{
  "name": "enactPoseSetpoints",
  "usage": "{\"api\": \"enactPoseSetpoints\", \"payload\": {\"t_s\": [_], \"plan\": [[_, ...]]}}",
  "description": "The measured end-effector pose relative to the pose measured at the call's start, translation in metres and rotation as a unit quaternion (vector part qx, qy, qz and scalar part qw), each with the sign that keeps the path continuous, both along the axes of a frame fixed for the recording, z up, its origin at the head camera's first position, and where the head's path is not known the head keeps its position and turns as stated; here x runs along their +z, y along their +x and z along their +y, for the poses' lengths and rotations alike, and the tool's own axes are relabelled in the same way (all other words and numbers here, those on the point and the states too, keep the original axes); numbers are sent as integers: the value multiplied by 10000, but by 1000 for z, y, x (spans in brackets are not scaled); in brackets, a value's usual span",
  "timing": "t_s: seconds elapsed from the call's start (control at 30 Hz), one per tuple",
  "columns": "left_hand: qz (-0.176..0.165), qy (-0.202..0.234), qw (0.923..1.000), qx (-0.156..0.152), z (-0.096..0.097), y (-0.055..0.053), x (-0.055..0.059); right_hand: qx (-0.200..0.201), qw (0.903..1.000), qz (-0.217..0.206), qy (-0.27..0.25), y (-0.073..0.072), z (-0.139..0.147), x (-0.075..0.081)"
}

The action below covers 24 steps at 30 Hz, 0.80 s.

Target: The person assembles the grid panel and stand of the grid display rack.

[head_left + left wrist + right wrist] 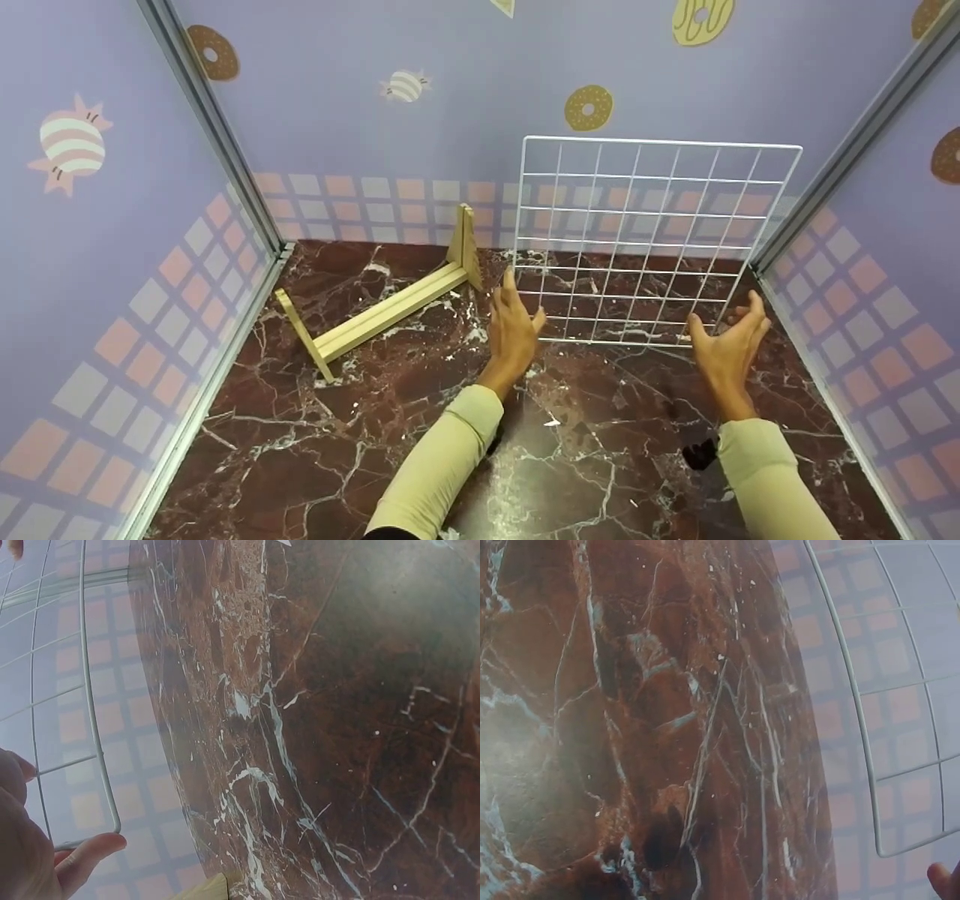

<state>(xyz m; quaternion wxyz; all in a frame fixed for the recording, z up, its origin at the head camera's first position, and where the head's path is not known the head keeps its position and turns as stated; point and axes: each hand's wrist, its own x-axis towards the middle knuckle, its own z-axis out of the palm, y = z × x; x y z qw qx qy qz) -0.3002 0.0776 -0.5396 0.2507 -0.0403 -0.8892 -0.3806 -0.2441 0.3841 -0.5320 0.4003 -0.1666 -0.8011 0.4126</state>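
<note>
A white wire grid panel (617, 244) stands tilted upright in front of me, its bottom edge towards me. My left hand (513, 330) holds its lower left corner, with the thumb and fingers on either side of the edge. In the left wrist view the thumb (94, 853) lies at the panel's rounded corner. At the lower right corner my right hand (727, 349) holds the other side, thumb on the near side of the frame and fingers beyond the outer edge. Only a fingertip (939, 875) shows beside the wire corner in the right wrist view.
A pale wooden stand (390, 311), two upright end pieces joined by a crossbar, sits on the dark red marbled floor (300, 465) to the left. Patterned lilac walls (337, 127) close in the back and both sides. A small black object (699, 454) shows beside the right sleeve.
</note>
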Motion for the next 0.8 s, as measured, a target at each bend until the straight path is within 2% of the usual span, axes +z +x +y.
{"api": "enactPoseSetpoints", "payload": {"t_s": [0.13, 0.3, 0.47, 0.6, 0.8], "plan": [[-2, -23, 10000, 15, 0, 0, 1, 21, 9988, 368, 309, -2, -7, 6], [145, -190, 9996, 141, 1, 1, 3, 200, 9924, 817, 901, -7, -20, 15], [-44, -76, 10000, -11, 1, 2, 3, 397, 9837, 1120, 1350, -12, -35, 22], [-192, 4, 9998, -86, 2, 3, 3, 460, 9796, 1190, 1554, -16, -44, 27], [-156, 4, 9998, -78, 3, 5, 4, 427, 9764, 1085, 1819, -22, -54, 35]]}}
